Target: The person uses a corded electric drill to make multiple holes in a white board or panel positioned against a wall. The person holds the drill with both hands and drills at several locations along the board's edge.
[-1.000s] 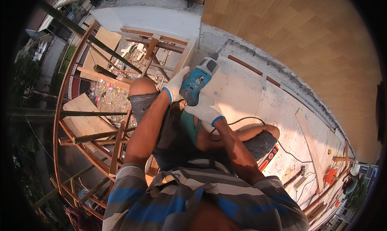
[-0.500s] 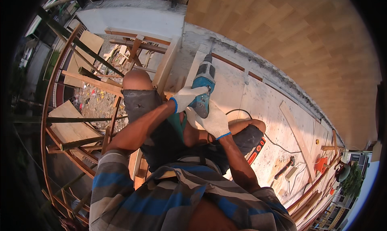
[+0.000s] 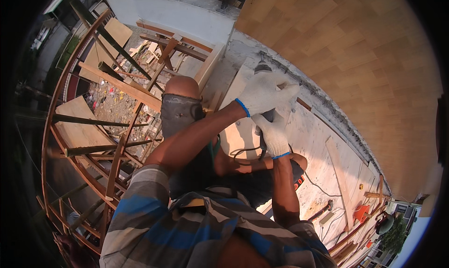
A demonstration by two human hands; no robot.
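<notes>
A power drill (image 3: 263,67) points away from me, its nose at the seam where the pale boards meet the rough concrete edge. My gloved left hand (image 3: 266,94) lies across the drill's body, fingers closed over it and reaching to the right. Most of the blue casing is hidden under that glove. Behind it, my gloved right hand (image 3: 273,136) is closed around the rear handle. Both white gloves have blue cuffs. A dark cord (image 3: 245,151) loops out near the right hand. Whether the bit touches the surface is too small to tell.
A tiled wooden-look panel (image 3: 346,48) rises at the right. Timber framing (image 3: 121,88) and bamboo poles stand at the left above a rubble-strewn drop. On the pale boards at right lie a loose wooden strip (image 3: 339,174), a hammer (image 3: 322,209) and an orange object (image 3: 361,213).
The left hand has moved from the drill's rear side forward over its body, covering the casing. The right hand stays at the handle. The view has shifted, so the drill appears farther right.
</notes>
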